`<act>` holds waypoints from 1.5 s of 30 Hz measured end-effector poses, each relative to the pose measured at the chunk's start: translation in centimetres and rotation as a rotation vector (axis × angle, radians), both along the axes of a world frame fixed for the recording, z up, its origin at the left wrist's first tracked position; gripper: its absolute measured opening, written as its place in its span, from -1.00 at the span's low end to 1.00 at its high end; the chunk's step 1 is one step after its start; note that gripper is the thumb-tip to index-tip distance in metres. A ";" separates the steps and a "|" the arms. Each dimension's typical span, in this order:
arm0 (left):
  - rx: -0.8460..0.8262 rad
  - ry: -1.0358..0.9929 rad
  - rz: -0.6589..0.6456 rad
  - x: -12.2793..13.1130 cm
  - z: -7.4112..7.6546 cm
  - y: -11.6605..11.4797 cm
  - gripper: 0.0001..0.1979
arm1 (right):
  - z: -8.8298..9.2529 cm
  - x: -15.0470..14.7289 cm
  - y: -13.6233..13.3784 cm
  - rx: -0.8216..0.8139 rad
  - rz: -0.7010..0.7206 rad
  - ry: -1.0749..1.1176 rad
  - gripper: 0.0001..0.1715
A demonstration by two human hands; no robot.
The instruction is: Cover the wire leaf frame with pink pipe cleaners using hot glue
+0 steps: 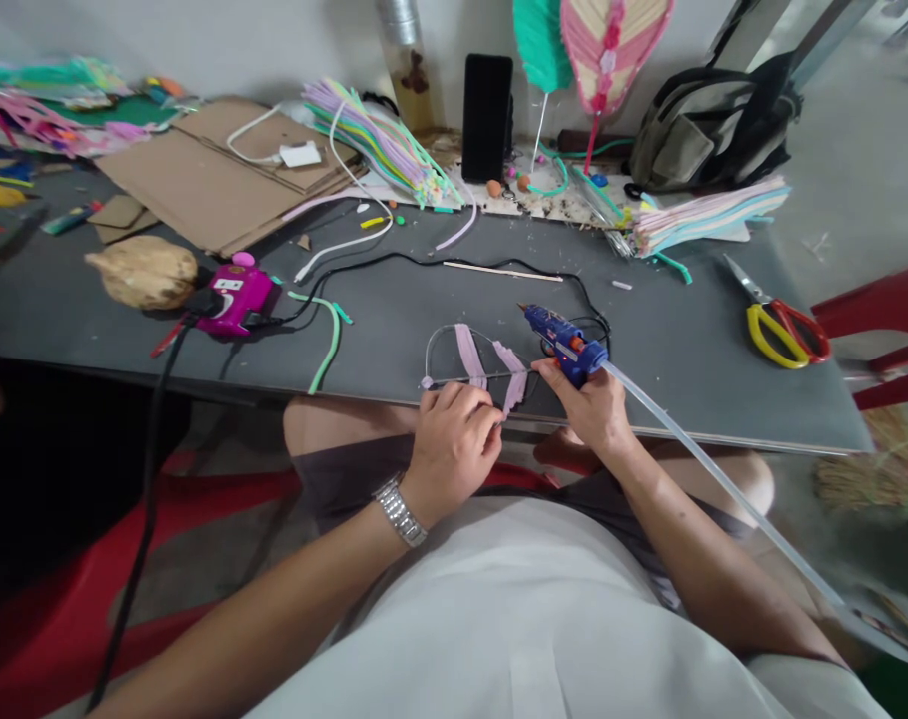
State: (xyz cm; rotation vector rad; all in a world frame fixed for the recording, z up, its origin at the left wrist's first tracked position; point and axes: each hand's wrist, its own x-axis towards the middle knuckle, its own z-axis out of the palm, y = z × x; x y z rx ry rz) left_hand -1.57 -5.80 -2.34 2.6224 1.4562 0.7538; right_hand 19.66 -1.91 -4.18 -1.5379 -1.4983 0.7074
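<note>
Glue gun (562, 340) blue; leaf-frame strips (469, 355) pink; scissors handles (783, 335) yellow, red.

My right hand (584, 409) is gripping a blue hot glue gun (565, 342) above the grey table (394, 345), while my left hand (454, 449) is pinching the stem of a leaf-shaped frame (428, 350) carrying pink strips (469, 355).

You are sitting at a table (678, 389), a wire frame (433, 350) lying on it before you. Scissors (779, 332) are lying on its right, cardboard (214, 175) on its far left.
</note>
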 end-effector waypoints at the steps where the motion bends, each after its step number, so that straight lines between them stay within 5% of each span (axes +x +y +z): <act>1: -0.008 -0.006 0.006 0.1 0.0 0.0 -0.88 | 0.0 0.0 0.1 -0.003 -0.004 0.002 -0.54; 26: 0.024 -0.019 -0.009 0.0 -0.8 0.9 -0.90 | 0.0 0.1 -1.4 0.012 -0.007 0.102 -0.56; 33: 0.049 -0.052 -0.037 0.6 -0.6 0.9 -0.93 | 1.1 -0.9 -3.2 -0.073 0.058 0.034 -0.66; 45: 0.023 -0.039 -0.073 0.5 -0.9 0.9 -0.91 | 1.4 -1.1 -2.3 -0.056 0.056 -0.087 -0.74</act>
